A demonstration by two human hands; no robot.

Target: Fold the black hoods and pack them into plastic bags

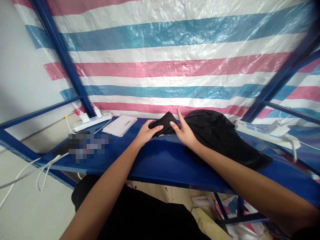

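At the center of the frame, you hold a folded black cloth over the blue surface. Your left hand is curled around its left end; your right hand loosely grips its right side, thumb on top, 1 finger raised. A larger black garment lies right of center, white papers left.
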